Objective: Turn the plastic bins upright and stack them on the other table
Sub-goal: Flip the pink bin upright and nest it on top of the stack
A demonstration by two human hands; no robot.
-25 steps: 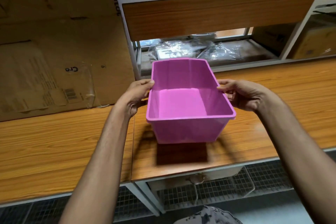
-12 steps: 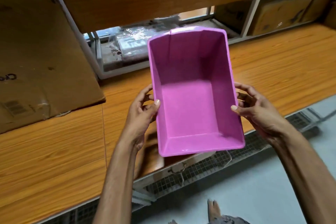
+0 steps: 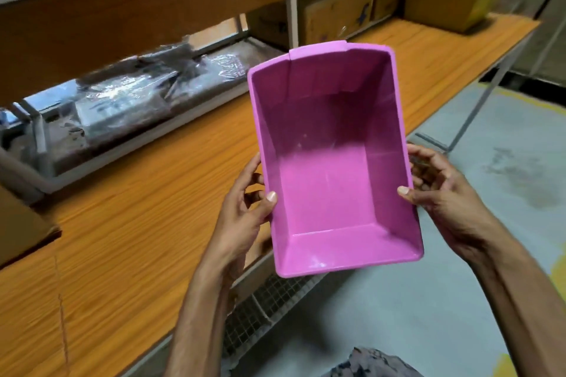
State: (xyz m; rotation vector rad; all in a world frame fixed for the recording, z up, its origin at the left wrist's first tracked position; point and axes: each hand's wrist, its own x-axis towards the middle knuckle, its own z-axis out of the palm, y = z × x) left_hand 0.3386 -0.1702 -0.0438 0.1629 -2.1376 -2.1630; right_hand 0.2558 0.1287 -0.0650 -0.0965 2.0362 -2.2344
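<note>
Curling round pink bin (image 3: 330,162) rims, hands (image 3: 242,217) (image 3: 444,193) hold it over table (image 3: 147,199) edge, boxes (image 3: 333,14) beyond.

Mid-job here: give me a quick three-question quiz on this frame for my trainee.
1. True or false: the pink bin rests on the wooden table.
2. How many hands hold it? A) none B) one C) two
3. Fill in: inside, the bin holds ____.
Key: 1 false, it is held in the air. 2 C, the left hand and right hand hold its long sides, thumbs over the rim. 3 nothing.
</note>
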